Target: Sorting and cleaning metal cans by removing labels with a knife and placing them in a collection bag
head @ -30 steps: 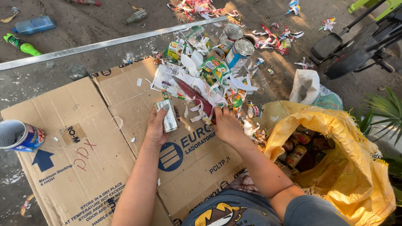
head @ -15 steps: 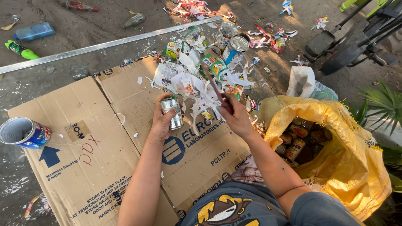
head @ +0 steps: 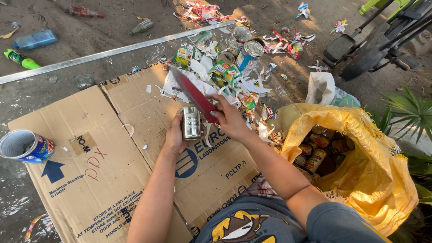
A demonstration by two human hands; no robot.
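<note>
My left hand [head: 174, 135] grips a bare silver tin can [head: 191, 122] upright over a flattened cardboard sheet [head: 112, 153]. My right hand [head: 229, 118] holds a red-bladed knife [head: 193, 93] by its handle, the blade pointing up and to the left above the can. Just beyond both hands lies a heap of torn paper labels [head: 225, 78], with a few labelled cans [head: 249, 53] standing at its far side.
A yellow sack [head: 360, 148] holding several cans sits open at the right. An open blue-labelled can [head: 24, 146] lies at the cardboard's left edge. A metal bar [head: 103, 54] crosses the dirt ground, with plastic bottles [head: 33, 40] beyond. A dark wheeled frame [head: 373, 45] stands top right.
The can in my left hand has lost its label and shows bare metal. My right hand has lifted the red knife up over the can.
</note>
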